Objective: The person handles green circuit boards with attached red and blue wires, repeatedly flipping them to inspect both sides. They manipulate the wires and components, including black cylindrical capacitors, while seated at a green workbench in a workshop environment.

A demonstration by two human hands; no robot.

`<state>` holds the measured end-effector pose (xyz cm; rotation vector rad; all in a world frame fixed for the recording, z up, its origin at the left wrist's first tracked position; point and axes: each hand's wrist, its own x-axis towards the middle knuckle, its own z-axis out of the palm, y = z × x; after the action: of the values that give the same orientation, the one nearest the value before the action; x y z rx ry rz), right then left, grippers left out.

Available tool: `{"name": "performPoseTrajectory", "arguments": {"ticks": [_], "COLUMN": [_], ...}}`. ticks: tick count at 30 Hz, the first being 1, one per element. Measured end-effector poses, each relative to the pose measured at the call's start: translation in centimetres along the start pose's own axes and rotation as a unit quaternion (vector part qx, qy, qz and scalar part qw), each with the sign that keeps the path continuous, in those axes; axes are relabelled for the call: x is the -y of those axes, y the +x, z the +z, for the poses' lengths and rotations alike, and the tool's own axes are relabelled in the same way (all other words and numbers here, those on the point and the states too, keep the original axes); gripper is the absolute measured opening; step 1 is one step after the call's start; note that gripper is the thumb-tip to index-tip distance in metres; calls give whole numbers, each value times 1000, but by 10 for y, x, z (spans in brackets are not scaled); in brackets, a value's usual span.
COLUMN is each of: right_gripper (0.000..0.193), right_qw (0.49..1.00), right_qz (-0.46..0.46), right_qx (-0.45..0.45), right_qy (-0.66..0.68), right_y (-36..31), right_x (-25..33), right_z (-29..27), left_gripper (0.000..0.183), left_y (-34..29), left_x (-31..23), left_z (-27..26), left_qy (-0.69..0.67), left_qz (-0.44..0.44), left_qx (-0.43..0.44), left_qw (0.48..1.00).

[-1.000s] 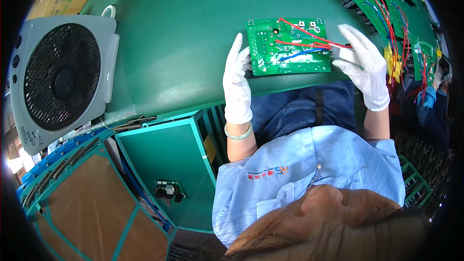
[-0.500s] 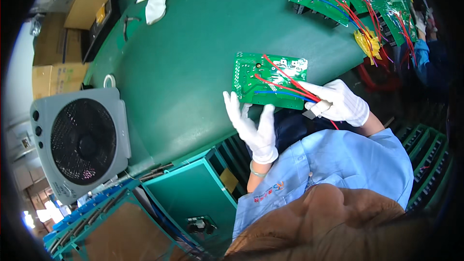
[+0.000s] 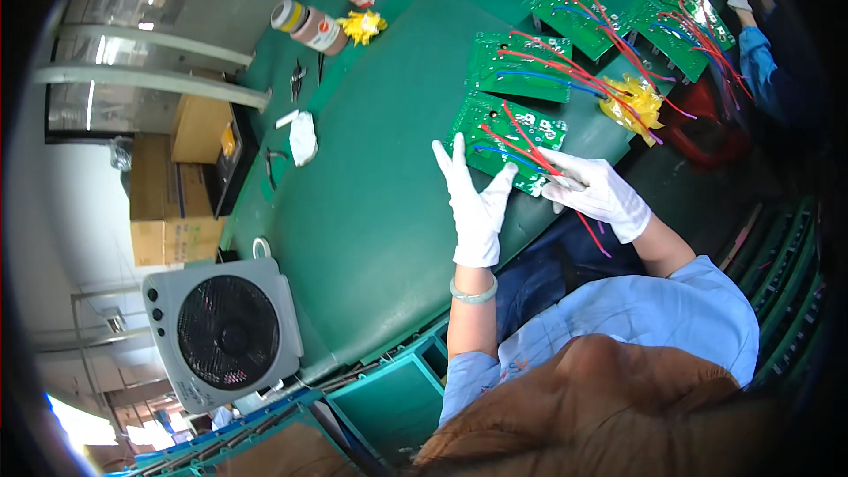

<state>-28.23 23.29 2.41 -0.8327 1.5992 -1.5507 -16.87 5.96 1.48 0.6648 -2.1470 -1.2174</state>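
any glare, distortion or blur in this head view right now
Head view: fisheye bending, black corners; head view: blown-out light at lower left, beyond the grey fan; head view: left hand and right hand show no strong blur.

Gloved hands [image 3: 477,216] at circuit board [image 3: 488,115], fan [image 3: 230,333]

We have free room over the green table [image 3: 371,221] between our left hand [image 3: 479,216] and the fan [image 3: 228,336]; beyond the front board [image 3: 503,141], another board [image 3: 521,84] and, rightward, a yellow bundle [image 3: 632,99] block us
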Motion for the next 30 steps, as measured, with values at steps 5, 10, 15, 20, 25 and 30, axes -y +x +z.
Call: {"name": "performPoseTrajectory", "arguments": {"ticks": [5,10,15,20,25,30], "right_gripper": [56,52,38,51,66,65], "right_qw": [993,946,895,748,789,808], "right_qz": [-101,-146,-222,-300,-143,-206], "right_qx": [-27,-118,-291,-375,-275,-229], "right_qy": [-45,-263,-254,-459,-530,-503], "right_y": [21,18,24,68,111,135], "right_x": [-25,-23,-17,4,-13,-42], "right_z": [-6,-19,-46,-66,-66,-52], "left_gripper": [80,80,82,88,96,95], "left_y": [52,93,90,82,77,78], "left_x": [25,41,43,44,33,45], "left_z": [13,-2,8,19,25,21], "left_qy": [-29,-130,-327,-278,-283,-302], "left_qz": [-7,-1,-46,-98,-35,-16], "left_qx": [35,65,-12,-55,5,-20], "left_qw": [999,989,944,954,958,953]}}
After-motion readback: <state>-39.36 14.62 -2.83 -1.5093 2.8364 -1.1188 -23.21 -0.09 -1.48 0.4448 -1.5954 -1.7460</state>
